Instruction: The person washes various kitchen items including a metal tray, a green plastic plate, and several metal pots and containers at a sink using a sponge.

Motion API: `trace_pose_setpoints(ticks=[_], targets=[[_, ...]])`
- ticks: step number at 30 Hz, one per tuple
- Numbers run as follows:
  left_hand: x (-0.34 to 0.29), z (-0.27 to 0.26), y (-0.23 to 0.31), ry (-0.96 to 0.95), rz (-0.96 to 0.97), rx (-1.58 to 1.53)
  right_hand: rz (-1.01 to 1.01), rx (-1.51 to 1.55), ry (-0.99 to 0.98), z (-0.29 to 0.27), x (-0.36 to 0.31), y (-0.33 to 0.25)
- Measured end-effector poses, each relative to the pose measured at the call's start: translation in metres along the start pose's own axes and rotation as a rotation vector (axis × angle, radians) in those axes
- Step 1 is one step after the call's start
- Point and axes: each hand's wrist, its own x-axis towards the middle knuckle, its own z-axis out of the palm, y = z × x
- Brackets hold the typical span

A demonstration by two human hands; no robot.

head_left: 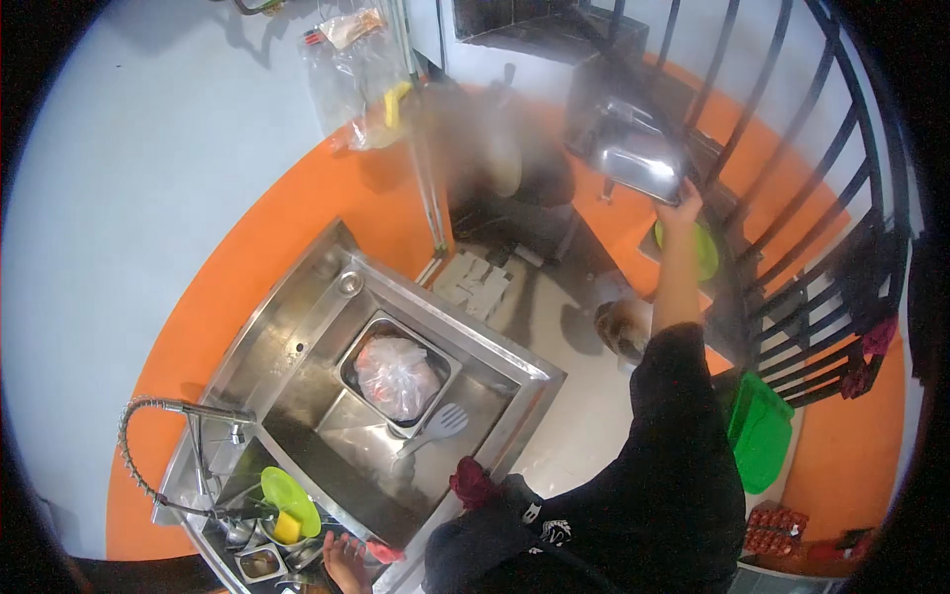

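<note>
A steel sink (495, 348) stands against a wall (198, 148), orange below and white above; a black railing (896, 233) curves along the right. Counted: one faucet (223, 409), one steel tray (457, 368) holding one plastic bag (396, 378), one slotted spatula (448, 421), two lime-green round items (289, 492). The right hand (681, 206) is clamped on one metal pan (633, 163), raised near the railing; whether the left hand (346, 564), beside the sink, grips anything, I cannot tell.

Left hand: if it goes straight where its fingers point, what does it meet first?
Likely the lime-green bowl, at its right edge; depth is unclear, so the left hand might pass over it.
</note>
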Motion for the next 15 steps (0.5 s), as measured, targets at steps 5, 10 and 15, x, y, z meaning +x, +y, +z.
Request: trace_pose_setpoints(ticks=[5,10,15], targets=[[0.006,0.023,0.000,0.048,-0.074,0.055,0.290,0.238,0.138,-0.044,0.040,-0.003],[-0.007,0.043,0.010,0.090,-0.070,0.033,0.197,0.222,0.129,-0.027,0.035,0.023],[0.000,0.020,0.000,0.091,-0.076,0.049,-0.098,-0.308,0.055,0.002,0.033,0.041]])
